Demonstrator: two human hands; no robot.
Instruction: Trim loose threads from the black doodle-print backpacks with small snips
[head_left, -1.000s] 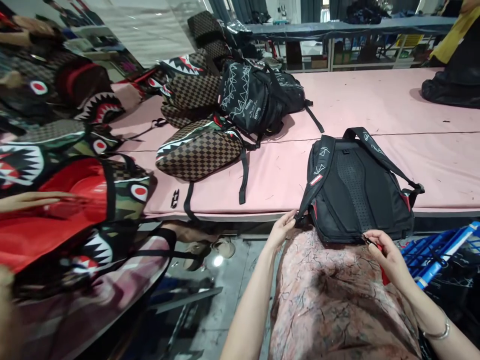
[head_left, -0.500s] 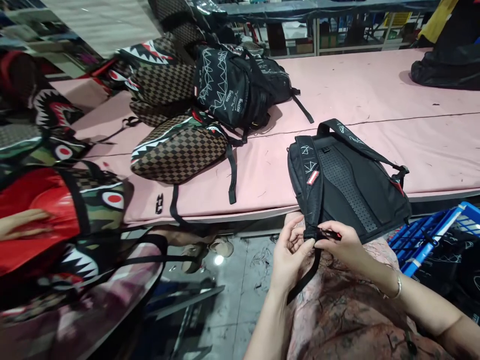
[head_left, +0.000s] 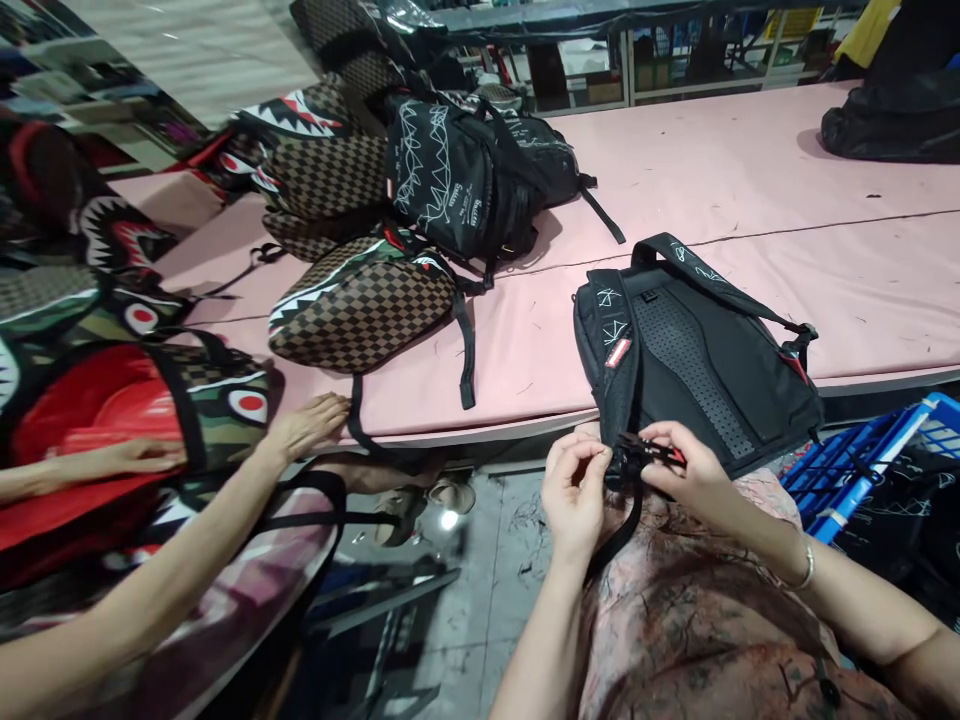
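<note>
A black backpack (head_left: 697, 360) lies with its padded back up at the front edge of the pink table, partly over my lap. My right hand (head_left: 686, 465) is closed on small black-and-red snips (head_left: 660, 452), whose tip is at the buckle (head_left: 621, 468) low on the left shoulder strap (head_left: 616, 350). Beside that buckle, my left hand (head_left: 576, 490) has thumb and forefinger pinched together; whatever is between them is too small to make out. A loose black strap end (head_left: 619, 535) hangs below the buckle.
Checkered bags (head_left: 367, 305) and a black bag with white drawings (head_left: 442, 175) lie on the pink table (head_left: 750, 160). At left, a co-worker's hands (head_left: 311, 425) are by an open red-lined bag (head_left: 90, 410). A blue crate (head_left: 870, 465) stands at right.
My left hand has come off the strap into a pinch just left of the buckle. The snips have tilted toward the buckle. A co-worker's arm has reached across to the table edge.
</note>
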